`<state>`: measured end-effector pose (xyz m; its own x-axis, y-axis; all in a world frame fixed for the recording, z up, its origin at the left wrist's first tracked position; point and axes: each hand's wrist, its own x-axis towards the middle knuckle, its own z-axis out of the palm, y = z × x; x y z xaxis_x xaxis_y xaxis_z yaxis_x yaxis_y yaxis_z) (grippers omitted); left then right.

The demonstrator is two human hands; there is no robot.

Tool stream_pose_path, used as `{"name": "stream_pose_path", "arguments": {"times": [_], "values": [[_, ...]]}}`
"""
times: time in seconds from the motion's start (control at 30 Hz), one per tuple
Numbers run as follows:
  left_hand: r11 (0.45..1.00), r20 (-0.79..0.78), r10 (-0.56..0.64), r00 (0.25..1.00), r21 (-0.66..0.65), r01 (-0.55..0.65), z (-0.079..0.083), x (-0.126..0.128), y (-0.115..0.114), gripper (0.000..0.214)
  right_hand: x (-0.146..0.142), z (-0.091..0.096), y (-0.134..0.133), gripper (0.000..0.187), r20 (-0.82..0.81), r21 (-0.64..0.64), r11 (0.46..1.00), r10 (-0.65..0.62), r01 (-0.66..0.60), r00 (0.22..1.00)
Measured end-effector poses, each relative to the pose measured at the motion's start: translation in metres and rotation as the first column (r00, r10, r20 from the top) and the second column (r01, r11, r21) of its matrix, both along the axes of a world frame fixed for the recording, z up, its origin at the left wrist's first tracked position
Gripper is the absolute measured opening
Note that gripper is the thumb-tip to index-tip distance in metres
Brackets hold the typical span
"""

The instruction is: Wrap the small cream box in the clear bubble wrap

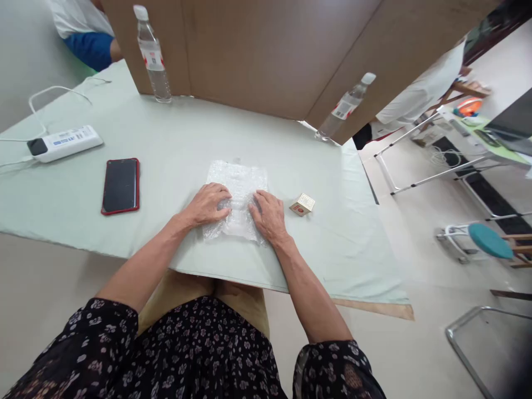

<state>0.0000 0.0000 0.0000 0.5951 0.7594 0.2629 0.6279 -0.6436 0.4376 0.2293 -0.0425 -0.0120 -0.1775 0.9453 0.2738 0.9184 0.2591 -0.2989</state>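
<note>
A clear bubble-wrap bag [239, 183] lies flat on the pale green tablecloth [174, 160] in front of me. My left hand [206, 204] rests on its near left part, fingers curled and pressing into the plastic. My right hand [268, 213] lies on its near right part, fingers bent down onto the wrap. A small cardboard box [302, 204] with a red mark sits on the cloth just right of my right hand, untouched.
A red-cased phone [120, 185] lies to the left, a white power strip [64, 143] further left. Two water bottles [153, 55] [344, 106] stand against a brown cardboard screen [266, 50]. Other people sit beyond it. A teal stool [488, 241] stands to the right.
</note>
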Motion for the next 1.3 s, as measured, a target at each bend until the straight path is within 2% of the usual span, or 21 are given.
{"name": "stream_pose_path", "arguments": {"times": [0.1, 0.27, 0.4, 0.5, 0.6, 0.73, 0.87, 1.07, 1.2, 1.3], "values": [[0.999, 0.039, 0.023, 0.999, 0.041, -0.025, -0.002, -0.001, 0.001, 0.032, 0.001, 0.002, -0.001, 0.030, -0.014, 0.045, 0.999, -0.014, 0.015, 1.000], [1.000, -0.035, 0.030, 0.999, 0.009, -0.030, -0.003, -0.003, 0.001, 0.034, 0.000, 0.002, -0.002, 0.027, 0.024, -0.017, 1.000, 0.006, -0.006, 1.000], [0.995, 0.037, 0.057, 0.998, 0.080, -0.060, -0.001, -0.001, -0.001, 0.034, 0.000, 0.002, -0.002, 0.030, 0.032, -0.006, 1.000, -0.019, 0.019, 0.999], [0.992, 0.028, -0.028, 0.999, 0.122, 0.024, 0.000, 0.006, -0.008, 0.042, 0.000, 0.004, -0.004, 0.037, 0.035, 0.044, 0.999, -0.024, 0.022, 0.999], [0.993, -0.094, -0.110, 0.989, 0.040, 0.114, -0.001, 0.015, -0.017, 0.058, -0.002, 0.005, -0.006, 0.042, 0.065, 0.038, 0.998, 0.042, -0.045, 0.997], [0.992, -0.222, -0.117, 0.968, -0.078, 0.102, -0.002, 0.021, -0.022, 0.066, -0.007, 0.004, -0.006, 0.042, 0.105, -0.061, 0.993, 0.110, -0.104, 0.988], [0.989, -0.236, -0.126, 0.963, -0.109, 0.103, -0.001, 0.016, -0.018, 0.072, -0.006, 0.008, -0.005, 0.041, 0.092, -0.092, 0.991, 0.108, -0.100, 0.990], [0.979, -0.238, -0.097, 0.966, -0.196, 0.050, -0.001, -0.008, -0.001, 0.090, 0.013, 0.013, -0.004, 0.041, 0.053, -0.129, 0.983, 0.138, -0.130, 0.989], [0.968, -0.263, -0.125, 0.957, -0.243, 0.060, 0.003, -0.022, 0.009, 0.092, 0.025, 0.011, -0.003, 0.034, 0.006, -0.047, 0.995, 0.083, -0.083, 0.996], [0.968, -0.236, -0.118, 0.965, -0.244, 0.058, 0.007, -0.025, 0.009, 0.080, 0.028, 0.016, -0.004, 0.032, -0.070, 0.122, 0.992, -0.003, 0.011, 0.998]]}}
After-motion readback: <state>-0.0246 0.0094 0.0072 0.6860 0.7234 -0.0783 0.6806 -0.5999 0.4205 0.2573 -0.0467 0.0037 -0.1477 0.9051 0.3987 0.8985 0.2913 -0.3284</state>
